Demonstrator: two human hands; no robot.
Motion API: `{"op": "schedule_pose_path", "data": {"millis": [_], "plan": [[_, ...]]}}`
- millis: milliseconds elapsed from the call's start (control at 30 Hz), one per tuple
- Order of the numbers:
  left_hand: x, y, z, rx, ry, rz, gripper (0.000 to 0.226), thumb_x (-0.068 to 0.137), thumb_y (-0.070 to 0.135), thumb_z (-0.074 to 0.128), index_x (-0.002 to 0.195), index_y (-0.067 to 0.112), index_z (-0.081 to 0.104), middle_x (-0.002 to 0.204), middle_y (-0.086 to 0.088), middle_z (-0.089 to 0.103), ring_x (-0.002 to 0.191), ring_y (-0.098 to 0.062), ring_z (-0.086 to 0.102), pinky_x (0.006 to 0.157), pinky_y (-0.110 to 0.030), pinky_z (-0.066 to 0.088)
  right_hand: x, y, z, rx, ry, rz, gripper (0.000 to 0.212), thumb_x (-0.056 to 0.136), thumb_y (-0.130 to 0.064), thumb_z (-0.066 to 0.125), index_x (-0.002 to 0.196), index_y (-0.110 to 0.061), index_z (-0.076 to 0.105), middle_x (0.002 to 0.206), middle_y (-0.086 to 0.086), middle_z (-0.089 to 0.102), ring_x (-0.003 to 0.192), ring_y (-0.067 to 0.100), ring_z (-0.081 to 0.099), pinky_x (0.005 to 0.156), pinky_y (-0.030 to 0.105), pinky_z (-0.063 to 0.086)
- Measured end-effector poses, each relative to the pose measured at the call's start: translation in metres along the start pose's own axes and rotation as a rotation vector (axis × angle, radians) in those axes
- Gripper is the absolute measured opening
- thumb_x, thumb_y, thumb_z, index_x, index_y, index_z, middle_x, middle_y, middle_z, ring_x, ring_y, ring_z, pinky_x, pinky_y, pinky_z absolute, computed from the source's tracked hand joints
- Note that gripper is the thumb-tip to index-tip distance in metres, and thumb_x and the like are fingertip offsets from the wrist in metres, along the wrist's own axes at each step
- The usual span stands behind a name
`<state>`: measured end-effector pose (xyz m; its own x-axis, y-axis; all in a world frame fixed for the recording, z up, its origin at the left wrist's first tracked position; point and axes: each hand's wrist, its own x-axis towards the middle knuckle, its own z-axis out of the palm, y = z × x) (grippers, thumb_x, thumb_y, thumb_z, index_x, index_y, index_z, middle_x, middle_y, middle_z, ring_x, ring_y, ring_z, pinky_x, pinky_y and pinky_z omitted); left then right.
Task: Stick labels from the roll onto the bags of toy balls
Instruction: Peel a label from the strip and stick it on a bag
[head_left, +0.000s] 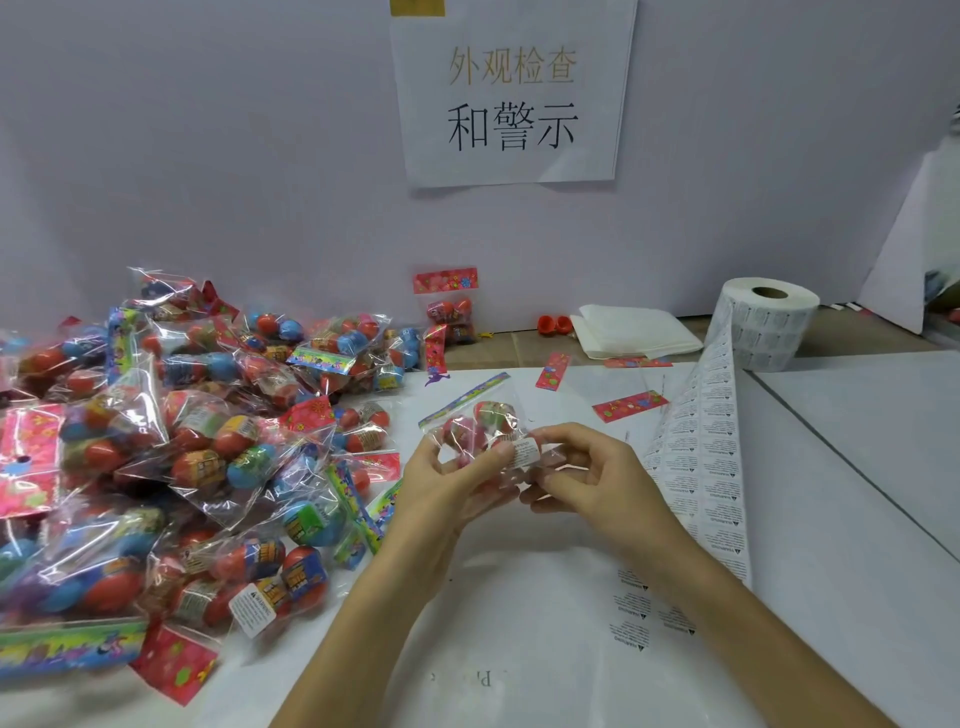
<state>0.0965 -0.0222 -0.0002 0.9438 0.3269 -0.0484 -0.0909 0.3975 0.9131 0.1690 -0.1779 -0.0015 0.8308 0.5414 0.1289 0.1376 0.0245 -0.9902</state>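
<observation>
The person holds one small clear bag (478, 422) of toy balls raised just above the worktop (841, 519), near the middle of the view. The left hand (447, 483) grips the bag from its 9 o'clock side, fingers curled round it, probably to keep the slippery film taut. The right hand (592, 478) pinches a white label (524, 451) against the bag's 3 o'clock edge, thumb in front and fingers behind, apparently to press it flat. The roll (763, 325) stands upright at 2 o'clock, and its strip of labels (701, 452) trails towards the person just beside the right hand, within easy reach. The pile of bags (171, 447) fills the 9 o'clock side, one there showing a label of its own.
</observation>
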Motion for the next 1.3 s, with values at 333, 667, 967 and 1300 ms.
{"op": "schedule_pose_path", "data": {"millis": [333,667,967,1300], "plan": [[0.001,-0.006,-0.001,0.113,0.041,0.012,0.035,0.089,0.018,0.076,0.121,0.007,0.066,0.104,-0.020,0.077,0.094,-0.035,0.076,0.077,-0.040,0.062,0.001,0.004,-0.001,-0.090,0.021,-0.033,0.017,0.088,-0.015,0.078,0.100,-0.019,0.067,0.081,0.000,0.069,0.072,0.028,0.076,0.071,0.037,0.061],[0.001,-0.006,-0.002,0.249,0.029,0.018,0.028,0.089,0.014,0.076,0.115,0.012,0.069,0.076,-0.003,0.075,0.059,-0.012,0.063,0.055,-0.024,0.052,0.002,-0.003,-0.009,-0.115,0.034,0.033,0.041,0.083,-0.048,0.074,0.117,-0.030,0.060,0.099,-0.008,0.068,0.083,0.013,0.072,0.067,0.036,0.059],[-0.001,-0.008,0.004,0.433,-0.064,0.013,0.030,0.080,0.052,0.072,0.096,0.027,0.079,0.092,-0.005,0.078,0.079,-0.018,0.074,0.063,-0.027,0.058,0.005,-0.001,-0.016,-0.129,0.095,0.008,0.008,0.090,-0.018,0.075,0.096,-0.012,0.075,0.086,0.010,0.076,0.074,0.015,0.068,0.059,0.028,0.052],[0.001,-0.010,0.003,0.402,0.005,0.047,0.016,0.093,0.022,0.070,0.083,0.019,0.081,0.087,-0.008,0.078,0.088,-0.027,0.076,0.074,-0.035,0.061,0.003,-0.003,-0.014,-0.165,-0.035,0.047,0.021,0.088,-0.024,0.076,0.109,-0.025,0.072,0.092,-0.008,0.075,0.074,0.009,0.068,0.055,0.026,0.051]]}}
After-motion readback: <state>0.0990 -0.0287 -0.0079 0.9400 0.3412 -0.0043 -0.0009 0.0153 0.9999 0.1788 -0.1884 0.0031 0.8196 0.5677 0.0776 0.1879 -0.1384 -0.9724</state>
